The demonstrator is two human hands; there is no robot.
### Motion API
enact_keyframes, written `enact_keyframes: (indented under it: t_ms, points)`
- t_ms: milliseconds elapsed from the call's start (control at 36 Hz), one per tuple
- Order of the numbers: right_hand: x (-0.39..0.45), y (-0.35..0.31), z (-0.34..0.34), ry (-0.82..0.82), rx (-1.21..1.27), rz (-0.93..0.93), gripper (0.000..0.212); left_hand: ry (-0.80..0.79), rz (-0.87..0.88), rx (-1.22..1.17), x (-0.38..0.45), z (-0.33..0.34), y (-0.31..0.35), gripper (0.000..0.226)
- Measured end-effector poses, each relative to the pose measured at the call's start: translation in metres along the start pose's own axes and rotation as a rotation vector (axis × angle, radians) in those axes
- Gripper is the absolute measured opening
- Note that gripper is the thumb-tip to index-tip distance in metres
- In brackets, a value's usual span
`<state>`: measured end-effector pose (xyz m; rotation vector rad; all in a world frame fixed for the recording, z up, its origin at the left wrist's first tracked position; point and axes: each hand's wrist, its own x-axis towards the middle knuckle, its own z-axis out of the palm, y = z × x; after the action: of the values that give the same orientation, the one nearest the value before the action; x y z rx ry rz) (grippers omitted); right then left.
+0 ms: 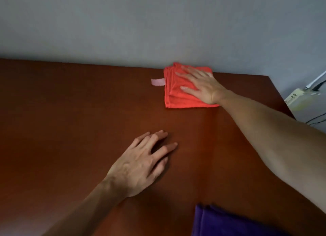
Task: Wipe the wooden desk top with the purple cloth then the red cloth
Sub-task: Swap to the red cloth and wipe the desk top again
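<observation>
Left hand [141, 167] flat on the bare counter [61, 121], near-centre, fingers spread, holding nothing. Looks like a brace.

Far right of centre: red cloth [178, 94], folded square, against the far edge by the wall [158, 20]. Small pink tag [158, 82] sticks out its left side. Right hand [201, 85] lies palm-down on top, fingers splayed, pressing rather than gripping.

Near edge, right: purple cloth [220, 221], folded, untouched, partly out of view.

Judgement: red-cloth pass in progress, purple one likely done.

Risks:
- Flat palm with no pinch: on a hard stroke the folds could slide open or the cloth bunch, so the hand skids on wood.
- Arm at full reach, so weak pressure at the far edge; far corners may get skipped.
- Right edge is close: a rightward sweep could push the cloth off towards the power strip [299, 98] and cables.
- The right forearm pulling back could drag the purple cloth off the near edge.
</observation>
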<state>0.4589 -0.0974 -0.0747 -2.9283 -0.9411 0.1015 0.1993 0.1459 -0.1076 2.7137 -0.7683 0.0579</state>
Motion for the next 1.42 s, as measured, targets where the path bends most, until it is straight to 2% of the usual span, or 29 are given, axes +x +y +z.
enact_keyframes:
  t_ms: [139, 250, 306, 444, 583, 667, 750, 833, 917, 1028, 1139, 1194, 1306, 1417]
  points:
    - [0.012, 0.009, -0.001, 0.02, 0.024, 0.058, 0.086, -0.027, -0.033, -0.012, 0.0, -0.007, 0.002, 0.048]
    - [0.003, 0.005, 0.005, 0.043, 0.042, 0.126, 0.07, -0.035, -0.041, -0.013, 0.001, -0.009, 0.004, 0.048]
    - [-0.009, -0.003, 0.008, 0.064, 0.052, 0.199, 0.07, -0.033, -0.041, -0.01, 0.001, -0.009, 0.005, 0.048]
    - [-0.064, -0.027, 0.016, 0.099, 0.081, 0.343, 0.075, -0.033, -0.063, -0.016, 0.001, -0.008, 0.004, 0.048]
    - [-0.157, -0.052, 0.025, 0.129, 0.063, 0.35, 0.076, -0.046, -0.081, 0.039, 0.001, -0.007, 0.006, 0.051]
    - [-0.214, -0.066, 0.03, 0.134, 0.058, 0.315, 0.084, -0.041, -0.108, 0.121, -0.001, -0.008, 0.015, 0.052]
    - [-0.267, -0.075, 0.035, 0.152, 0.052, 0.266, 0.082, 0.036, -0.178, 0.158, -0.008, -0.006, 0.03, 0.05]
    - [-0.306, -0.075, 0.04, 0.143, 0.036, 0.202, 0.079, 0.124, -0.285, 0.11, -0.013, -0.002, 0.049, 0.048]
    - [-0.319, -0.068, 0.04, 0.142, 0.035, 0.142, 0.075, 0.188, -0.291, 0.024, -0.007, 0.007, 0.077, 0.043]
    - [-0.304, -0.048, 0.036, 0.116, 0.011, 0.038, 0.072, 0.177, -0.212, -0.067, 0.016, 0.024, 0.11, 0.039]
    - [-0.278, -0.003, 0.025, 0.048, -0.018, -0.159, 0.068, 0.209, -0.252, -0.18, 0.049, 0.03, 0.127, 0.045]
    - [-0.261, 0.022, 0.018, 0.003, -0.039, -0.252, 0.066, 0.206, -0.213, -0.202, 0.064, 0.033, 0.132, 0.047]
    - [-0.221, 0.073, 0.005, -0.045, -0.097, -0.397, 0.064, 0.136, -0.128, -0.209, 0.092, 0.042, 0.133, 0.055]
    - [-0.178, 0.127, -0.004, -0.042, -0.143, -0.429, 0.065, 0.07, -0.068, -0.148, 0.105, 0.047, 0.13, 0.059]
